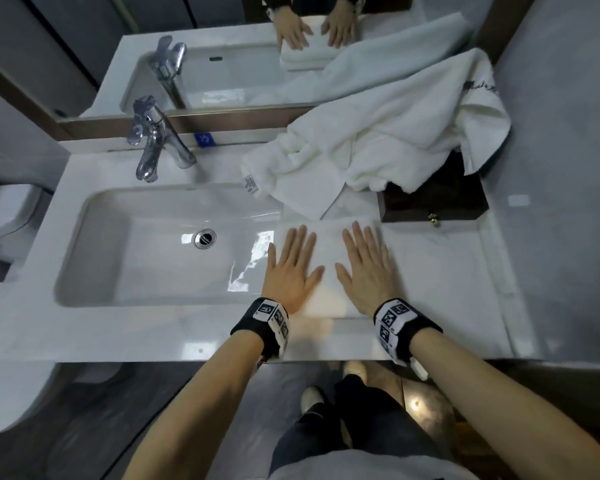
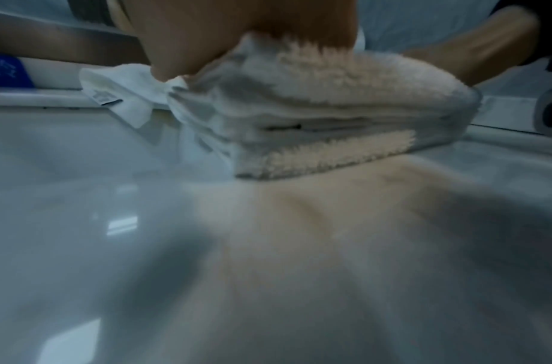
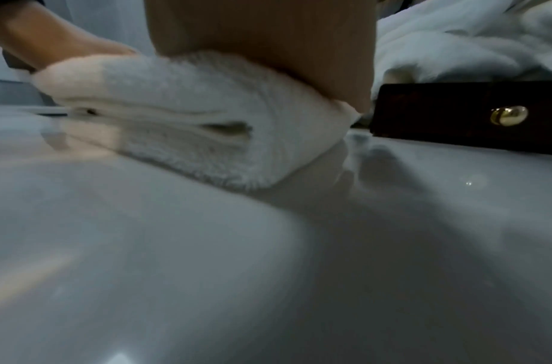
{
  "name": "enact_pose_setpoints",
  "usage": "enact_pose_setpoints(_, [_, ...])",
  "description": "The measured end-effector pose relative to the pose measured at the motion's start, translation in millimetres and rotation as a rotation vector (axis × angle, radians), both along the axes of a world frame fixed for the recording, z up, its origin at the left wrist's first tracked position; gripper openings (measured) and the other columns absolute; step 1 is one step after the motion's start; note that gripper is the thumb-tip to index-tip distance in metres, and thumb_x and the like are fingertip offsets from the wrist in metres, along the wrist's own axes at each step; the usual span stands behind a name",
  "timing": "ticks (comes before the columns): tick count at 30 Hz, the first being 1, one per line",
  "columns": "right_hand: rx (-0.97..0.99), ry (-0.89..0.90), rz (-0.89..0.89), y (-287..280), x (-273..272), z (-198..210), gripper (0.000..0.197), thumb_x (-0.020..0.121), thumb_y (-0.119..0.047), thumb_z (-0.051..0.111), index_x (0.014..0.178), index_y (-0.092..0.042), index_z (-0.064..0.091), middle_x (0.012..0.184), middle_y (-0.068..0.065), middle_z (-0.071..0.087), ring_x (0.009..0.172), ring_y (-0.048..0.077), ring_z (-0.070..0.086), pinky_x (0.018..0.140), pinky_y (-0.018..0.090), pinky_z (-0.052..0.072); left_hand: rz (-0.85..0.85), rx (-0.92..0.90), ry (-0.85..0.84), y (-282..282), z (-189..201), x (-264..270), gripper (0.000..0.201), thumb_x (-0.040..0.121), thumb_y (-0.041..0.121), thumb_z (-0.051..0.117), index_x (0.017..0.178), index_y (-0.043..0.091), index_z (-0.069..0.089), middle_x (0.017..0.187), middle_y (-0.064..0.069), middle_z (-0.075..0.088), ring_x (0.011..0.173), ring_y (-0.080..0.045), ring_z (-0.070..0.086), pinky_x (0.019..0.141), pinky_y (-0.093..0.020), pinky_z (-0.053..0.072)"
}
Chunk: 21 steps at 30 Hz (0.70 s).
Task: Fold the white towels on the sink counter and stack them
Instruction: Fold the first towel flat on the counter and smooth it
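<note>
A folded white towel (image 1: 328,251) lies on the white sink counter (image 1: 187,334), just right of the basin. My left hand (image 1: 290,268) presses flat on its left half and my right hand (image 1: 368,268) presses flat on its right half, fingers straight and spread. The left wrist view shows the folded towel (image 2: 324,118) in several layers under my palm (image 2: 262,22). From the right wrist, the same towel (image 3: 187,118) bulges under my right hand (image 3: 262,41). A larger unfolded white towel (image 1: 378,133) lies crumpled behind, partly over a dark box.
A dark wooden box (image 1: 433,199) with a brass knob stands right of the folded towel. The basin (image 1: 160,244) and chrome tap (image 1: 156,136) lie to the left. A mirror (image 1: 222,46) backs the counter. Another white cloth (image 1: 465,271) covers the counter's right end.
</note>
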State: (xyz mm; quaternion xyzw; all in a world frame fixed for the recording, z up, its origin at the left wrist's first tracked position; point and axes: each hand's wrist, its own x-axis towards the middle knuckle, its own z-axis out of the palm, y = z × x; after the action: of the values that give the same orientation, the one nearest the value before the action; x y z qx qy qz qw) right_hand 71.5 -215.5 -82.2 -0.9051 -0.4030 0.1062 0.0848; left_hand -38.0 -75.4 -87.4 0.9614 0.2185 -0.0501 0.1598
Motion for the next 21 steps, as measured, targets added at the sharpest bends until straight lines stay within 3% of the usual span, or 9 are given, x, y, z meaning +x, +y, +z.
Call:
enact_pose_setpoints(8, [-0.006, 0.045, 0.006, -18, 9, -1, 0.067, 0.098, -0.046, 0.029, 0.151, -0.024, -0.005, 0.159, -0.005, -0.014, 0.147, 0.016, -0.013, 0.118, 0.039, -0.007, 0.103, -0.109, -0.055, -24, -5, 4, 0.069, 0.095, 0.057, 0.024, 0.149, 0.031, -0.010, 0.156, 0.005, -0.025, 0.143, -0.014, -0.026, 0.120, -0.045, -0.005])
enact_pose_setpoints(13, [-0.051, -0.022, -0.108, -69, 25, -3, 0.065, 0.099, -0.043, 0.027, 0.150, -0.020, -0.006, 0.156, -0.005, -0.018, 0.147, 0.015, -0.012, 0.117, 0.036, -0.007, 0.039, -0.191, -0.099, -73, -4, 33, 0.068, 0.096, 0.053, 0.025, 0.148, 0.031, -0.013, 0.156, 0.003, -0.026, 0.143, -0.016, -0.028, 0.118, -0.047, -0.007])
enact_pose_setpoints(21, [-0.158, -0.053, -0.345, -137, 56, 3, 0.055, 0.103, -0.021, 0.021, 0.149, -0.006, -0.007, 0.160, 0.009, -0.010, 0.148, 0.023, -0.008, 0.119, 0.033, -0.003, -0.118, -0.209, -0.052, -151, -5, 96, 0.070, 0.098, 0.047, 0.027, 0.150, 0.017, -0.009, 0.157, -0.006, -0.022, 0.141, -0.022, -0.027, 0.118, -0.051, -0.005])
